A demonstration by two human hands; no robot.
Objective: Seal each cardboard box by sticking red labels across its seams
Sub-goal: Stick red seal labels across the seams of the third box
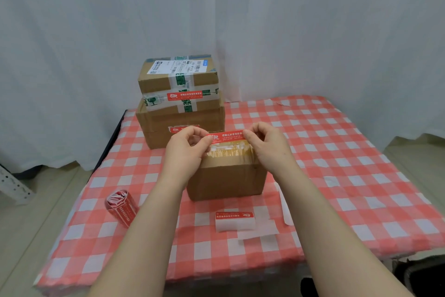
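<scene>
A small cardboard box (226, 181) stands in the middle of the checked table, its taped top facing me. Above its far top edge a red label (227, 136) with white print is stretched flat. My left hand (186, 150) pinches the label's left end and my right hand (266, 145) pinches its right end. Behind them two larger boxes are stacked: the upper box (178, 80) carries a red label on its front, the lower box (168, 125) has one too, partly hidden by my left hand.
A roll of red labels (121, 205) lies at the front left of the red-and-white checked tablecloth (349, 176). Another label on white backing (234, 221) lies in front of the small box, with loose backing strips (285, 210) to its right. White curtains hang behind.
</scene>
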